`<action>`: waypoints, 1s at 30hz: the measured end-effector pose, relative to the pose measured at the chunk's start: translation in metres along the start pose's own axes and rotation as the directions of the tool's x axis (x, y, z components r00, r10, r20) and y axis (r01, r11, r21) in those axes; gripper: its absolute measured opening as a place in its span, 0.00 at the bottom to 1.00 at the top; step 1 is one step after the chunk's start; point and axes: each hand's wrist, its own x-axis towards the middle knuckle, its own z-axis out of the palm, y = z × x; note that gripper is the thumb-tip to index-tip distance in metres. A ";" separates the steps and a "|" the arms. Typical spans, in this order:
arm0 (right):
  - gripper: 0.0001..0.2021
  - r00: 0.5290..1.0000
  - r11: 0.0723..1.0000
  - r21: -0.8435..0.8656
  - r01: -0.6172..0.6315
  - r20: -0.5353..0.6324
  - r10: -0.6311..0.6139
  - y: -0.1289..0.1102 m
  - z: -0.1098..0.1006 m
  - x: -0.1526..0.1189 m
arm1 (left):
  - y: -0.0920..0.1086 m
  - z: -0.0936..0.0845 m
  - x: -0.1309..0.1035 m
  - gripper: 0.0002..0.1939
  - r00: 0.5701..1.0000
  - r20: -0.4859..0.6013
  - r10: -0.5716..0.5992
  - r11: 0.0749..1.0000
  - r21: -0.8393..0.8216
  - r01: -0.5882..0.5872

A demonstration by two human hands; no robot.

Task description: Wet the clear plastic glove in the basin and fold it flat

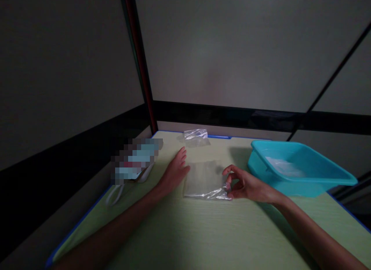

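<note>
A clear plastic bag (pixel 204 179) lies flat on the pale green table (pixel 174 231), its near edge crinkled and shiny. At the bag's right side, my right hand (pixel 246 185) has its thumb and fingers curled round the near right corner, pinching the plastic. My left hand (pixel 175 171) rests just left of the bag with its fingers apart and nothing held; the thumb reaches to the bag's left edge. Farther back on the table lies another clear plastic piece (pixel 196 136), partly crinkled.
On the right stands a turquoise basin (pixel 278 181) with a whitish sheet or packet (pixel 285 167) inside. A blurred-out flat item (pixel 137 159) with a white strap (pixel 114 194) lies at the left edge. Walls rise behind and to the left.
</note>
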 end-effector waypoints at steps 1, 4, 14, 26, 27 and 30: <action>0.22 1.000 1.000 0.001 -0.005 -0.002 0.005 0.000 0.000 0.000 | 0.002 -0.003 -0.002 0.35 0.999 -0.032 0.043 0.992 0.122 -0.039; 0.22 1.000 1.000 0.017 -0.011 -0.006 0.011 0.000 -0.001 0.000 | 0.010 -0.012 -0.008 0.30 0.996 -0.050 0.073 0.893 0.447 -0.043; 0.28 0.998 0.993 0.112 -0.029 -0.052 0.035 0.013 -0.009 0.002 | 0.012 -0.022 -0.014 0.28 0.931 0.222 -0.290 0.806 0.581 0.113; 0.31 0.995 0.996 0.070 -0.062 -0.077 0.067 0.007 -0.005 0.000 | 0.008 -0.030 -0.013 0.36 0.905 0.260 -0.338 0.847 0.502 0.172; 0.31 0.994 0.996 0.067 -0.066 -0.081 0.071 0.006 -0.005 -0.001 | 0.009 -0.031 -0.013 0.36 0.907 0.259 -0.332 0.848 0.503 0.166; 0.32 0.994 0.995 0.066 -0.073 -0.082 0.078 0.005 -0.005 -0.002 | 0.010 -0.031 -0.014 0.38 0.905 0.249 -0.345 0.834 0.525 0.173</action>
